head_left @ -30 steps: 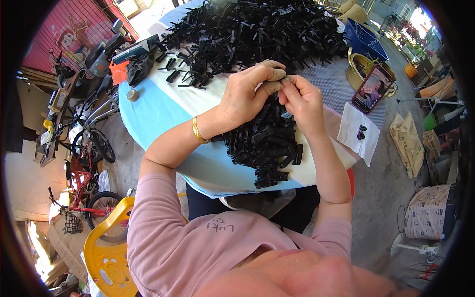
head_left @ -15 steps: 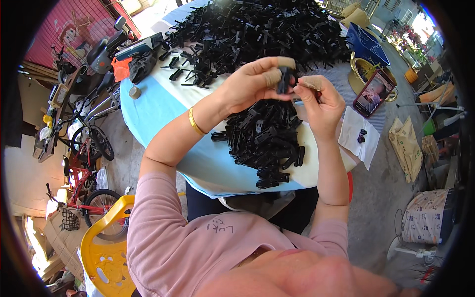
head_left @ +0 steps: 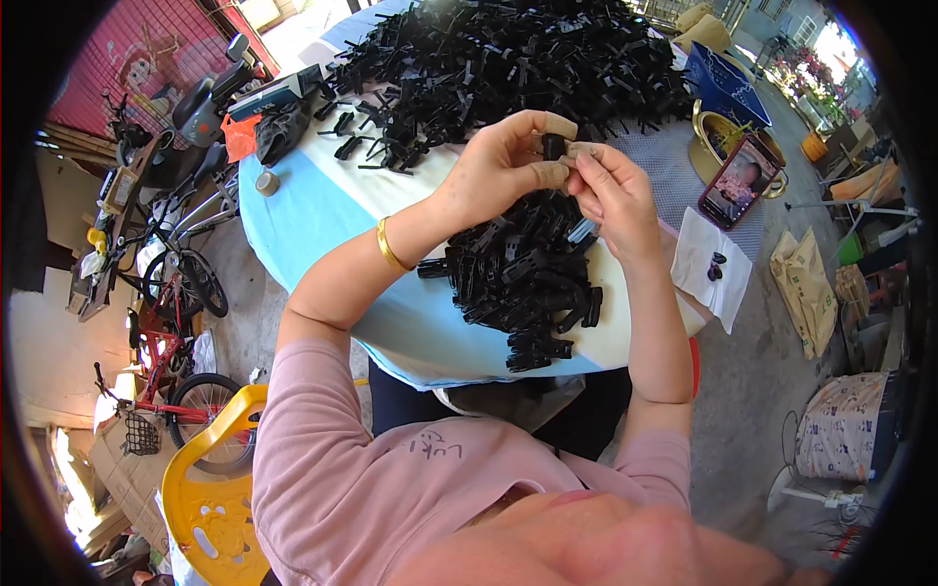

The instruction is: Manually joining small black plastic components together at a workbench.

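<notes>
Over the table, my left hand (head_left: 493,176) pinches a small black plastic part (head_left: 554,146) between its thumb and fingers, whose tips are wrapped in tan tape. My right hand (head_left: 618,200) is closed, its thumb and forefinger meeting at the right side of that part. What it pinches is hidden by the fingertips. Beneath its curled fingers shows a short bluish piece (head_left: 582,231), too small to make out. Just below both hands lies a stacked heap of black plastic parts (head_left: 513,269). A much larger loose pile of black pieces (head_left: 508,68) covers the far side of the table.
A blue and cream cloth (head_left: 293,225) covers the round table. On the right stand a phone (head_left: 740,184), a gold-coloured pot (head_left: 705,156) and a blue basket (head_left: 723,88); a white tissue (head_left: 696,249) bears small dark items. A tape roll (head_left: 267,183) lies left. Beside me stands a yellow chair (head_left: 200,488).
My left hand has turned and moved slightly left, with the black part still in it. My right hand has shifted left, and its fingertips are now up against the part.
</notes>
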`<state>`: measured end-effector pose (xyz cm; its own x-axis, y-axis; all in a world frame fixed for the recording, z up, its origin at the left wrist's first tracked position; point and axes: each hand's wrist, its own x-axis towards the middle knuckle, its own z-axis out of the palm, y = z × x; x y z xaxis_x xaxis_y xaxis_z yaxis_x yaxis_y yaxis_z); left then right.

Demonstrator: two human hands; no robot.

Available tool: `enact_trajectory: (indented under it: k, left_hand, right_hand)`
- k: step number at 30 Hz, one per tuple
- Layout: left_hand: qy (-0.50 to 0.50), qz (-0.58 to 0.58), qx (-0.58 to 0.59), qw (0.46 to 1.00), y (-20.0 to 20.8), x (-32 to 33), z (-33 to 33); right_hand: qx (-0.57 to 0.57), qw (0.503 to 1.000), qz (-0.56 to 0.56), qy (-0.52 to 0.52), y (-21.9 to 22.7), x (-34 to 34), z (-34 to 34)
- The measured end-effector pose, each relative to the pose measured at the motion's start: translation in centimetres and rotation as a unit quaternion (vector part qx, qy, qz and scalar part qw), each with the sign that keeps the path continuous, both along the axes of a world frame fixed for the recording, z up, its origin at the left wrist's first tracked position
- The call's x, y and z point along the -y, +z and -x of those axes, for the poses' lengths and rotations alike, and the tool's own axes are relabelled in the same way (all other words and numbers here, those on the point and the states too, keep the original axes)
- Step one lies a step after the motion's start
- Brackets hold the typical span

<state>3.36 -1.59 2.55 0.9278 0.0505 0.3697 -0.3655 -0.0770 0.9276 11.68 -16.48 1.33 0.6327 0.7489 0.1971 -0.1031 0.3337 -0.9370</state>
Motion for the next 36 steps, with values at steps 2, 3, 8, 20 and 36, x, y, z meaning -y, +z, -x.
enact_trajectory:
  k: [2,3,8,20,36]
  left_hand:
    - [-0.002,0.002,-0.004,1.000,0.1,-0.1,0.0]
    - [-0.002,0.003,-0.004,1.000,0.2,-0.1,0.0]
    - [0.048,-0.068,0.007,0.997,0.5,0.1,0.3]
    - [0.175,-0.218,0.142,0.950,0.2,0.8,0.0]
    - [-0.167,-0.296,-0.042,0.940,0.3,-0.6,0.3]
  right_hand:
    - [0.022,1.000,0.016,-0.010,0.0,0.0,0.0]
    - [0.043,0.998,0.033,-0.021,0.0,0.0,0.0]
    - [0.067,0.996,0.038,-0.041,0.0,-0.1,0.6]
    - [0.192,0.969,0.076,-0.137,-0.2,-0.2,-0.3]
    - [0.456,0.776,0.355,-0.253,-3.6,-2.9,-5.6]
